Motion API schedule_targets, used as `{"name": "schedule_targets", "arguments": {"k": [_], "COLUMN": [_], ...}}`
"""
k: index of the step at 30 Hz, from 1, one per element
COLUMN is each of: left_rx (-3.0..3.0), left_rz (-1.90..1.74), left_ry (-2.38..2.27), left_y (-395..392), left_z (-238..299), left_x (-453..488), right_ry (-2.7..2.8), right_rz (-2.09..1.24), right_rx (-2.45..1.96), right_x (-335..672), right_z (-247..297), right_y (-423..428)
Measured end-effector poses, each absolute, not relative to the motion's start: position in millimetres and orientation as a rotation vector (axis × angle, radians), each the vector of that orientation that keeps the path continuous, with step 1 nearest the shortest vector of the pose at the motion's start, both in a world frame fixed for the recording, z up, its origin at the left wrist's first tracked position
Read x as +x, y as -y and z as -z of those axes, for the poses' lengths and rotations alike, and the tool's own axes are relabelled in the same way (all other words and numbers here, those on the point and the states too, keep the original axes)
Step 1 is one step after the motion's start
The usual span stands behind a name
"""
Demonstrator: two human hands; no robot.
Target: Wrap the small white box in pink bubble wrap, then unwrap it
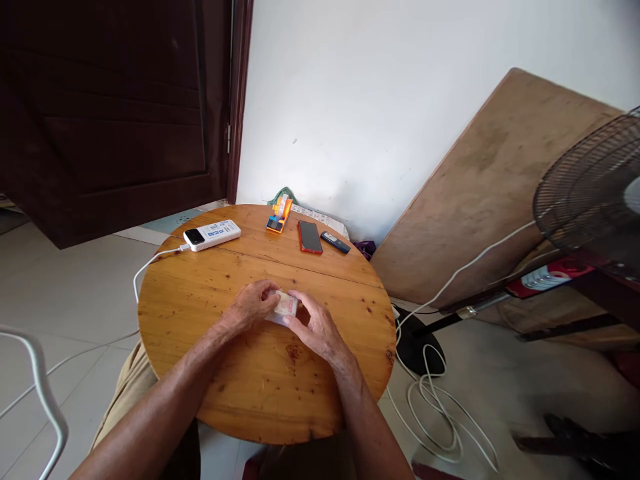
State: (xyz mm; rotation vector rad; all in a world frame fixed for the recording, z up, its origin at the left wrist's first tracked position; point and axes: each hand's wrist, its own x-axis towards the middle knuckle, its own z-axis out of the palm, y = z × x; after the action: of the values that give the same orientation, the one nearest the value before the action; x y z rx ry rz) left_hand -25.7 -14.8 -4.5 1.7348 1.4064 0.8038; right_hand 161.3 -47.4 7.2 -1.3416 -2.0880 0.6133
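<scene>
A small translucent box (287,304) with red print on its pale top rests at the middle of the round wooden table (215,373). On its left end lie the fingers of my left hand (253,301), closed against it with the thumb on top. My right hand (320,327) grips the opposite end between thumb and fingers. What is inside the box I cannot make out.
Along the table's far side are a white power bank-like device (220,233) with a plugged-in cable, an orange-and-blue tape dispenser (280,213), a red-edged phone (310,237) and a dark handset (335,242). A fan (590,193) and looped cable (440,413) are at right.
</scene>
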Motion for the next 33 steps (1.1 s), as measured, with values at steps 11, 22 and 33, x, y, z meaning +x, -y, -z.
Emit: {"name": "schedule_targets", "arguments": {"k": [11, 22, 33], "left_rx": [1.767, 1.811, 1.850], "left_rz": [-0.817, -0.773, -0.804], "left_ry": [-1.410, -1.470, -1.453], "left_y": [14.9, 16.7, 18.3], "left_z": [5.0, 1.2, 2.3], "left_x": [-25.0, -23.1, -23.6], "right_ry": [2.018, 1.968, 1.993], "right_rz": [-0.632, -0.737, -0.656], "right_rx": [-1.351, -1.379, -1.339], "right_x": [161.7, 161.1, 165.8], "right_z": [-6.3, -5.6, -0.7], "right_y": [47.9, 48.7, 44.6]}}
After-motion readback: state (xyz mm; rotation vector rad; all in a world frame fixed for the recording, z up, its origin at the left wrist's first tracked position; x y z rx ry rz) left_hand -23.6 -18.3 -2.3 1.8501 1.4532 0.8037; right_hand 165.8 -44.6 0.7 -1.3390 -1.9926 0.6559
